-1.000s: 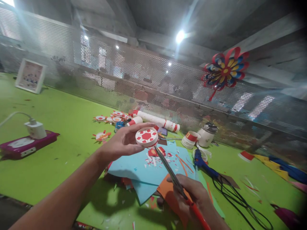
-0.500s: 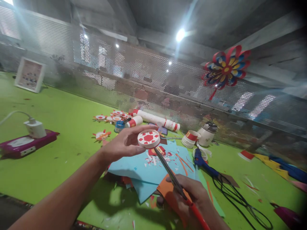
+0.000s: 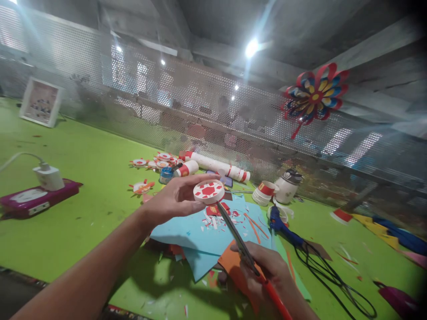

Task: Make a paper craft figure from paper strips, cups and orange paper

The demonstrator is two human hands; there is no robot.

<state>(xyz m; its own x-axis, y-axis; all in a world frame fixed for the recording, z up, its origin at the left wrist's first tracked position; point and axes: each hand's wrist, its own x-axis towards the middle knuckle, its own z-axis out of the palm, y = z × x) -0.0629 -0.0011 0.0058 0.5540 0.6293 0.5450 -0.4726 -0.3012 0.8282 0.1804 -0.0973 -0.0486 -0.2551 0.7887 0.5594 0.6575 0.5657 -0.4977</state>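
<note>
My left hand is raised over the green table and pinches a round white paper disc with red pieces on its face. My right hand, lower and nearer to me, grips red-handled scissors. Their dark blades point up and left, and the tips touch the lower edge of the disc. Under both hands lie light blue paper sheets scattered with small red and white cuttings, and an orange sheet.
Rolled white and red tubes, small finished discs, stacked paper cups, a white pot and a blue glue gun with black cable lie behind. A magenta box with charger sits left. A paper pinwheel hangs on the mesh wall.
The disc in my left hand has tilted flatter and shifted slightly right. The scissors stay at its lower edge. The view has drifted a little.
</note>
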